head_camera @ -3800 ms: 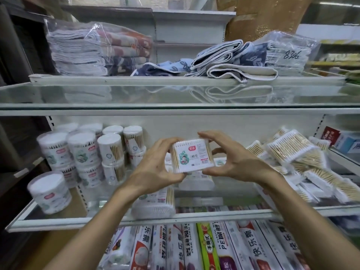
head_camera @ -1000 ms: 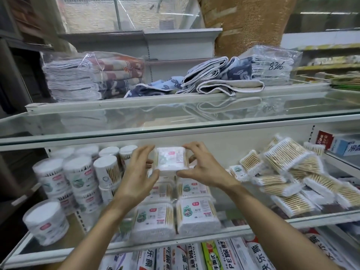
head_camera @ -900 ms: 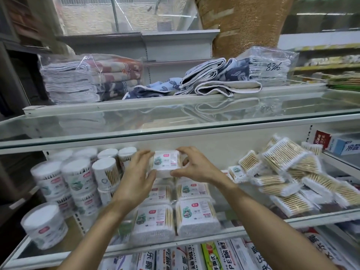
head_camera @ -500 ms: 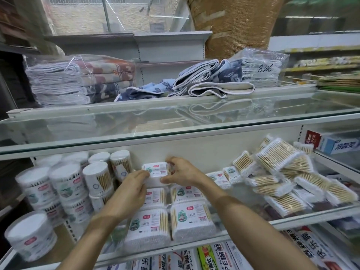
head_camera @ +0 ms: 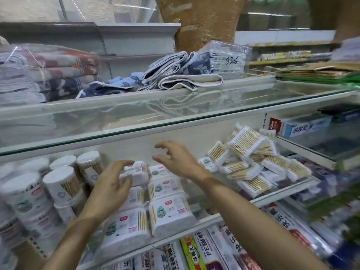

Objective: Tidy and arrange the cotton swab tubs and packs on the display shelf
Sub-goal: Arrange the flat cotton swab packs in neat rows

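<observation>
- White and square, the top swab pack [head_camera: 137, 170] lies on the left column of packs, far back on the lower shelf near the rear wall.
- Your left hand [head_camera: 111, 184] sits at that pack's left end. Thumb and fingers are parted and loosely bent, and you cannot tell whether they touch it.
- Your right hand [head_camera: 175, 161] hovers over the right column with its fingers spread apart, holding nothing.
- Both columns of square packs [head_camera: 169, 215] run from the rear wall to the front rail [head_camera: 216, 216], and the nearest packs sit right at that edge.
- Round tubs [head_camera: 60, 184] stand stacked just left of your left hand, with little room between.
- Loose flat packs [head_camera: 251, 152] are heaped to the right, and a gap of shelf shows between them and the columns.
- Overhead, the upper glass shelf [head_camera: 175, 115] ends in an edge that juts out above both hands.
</observation>
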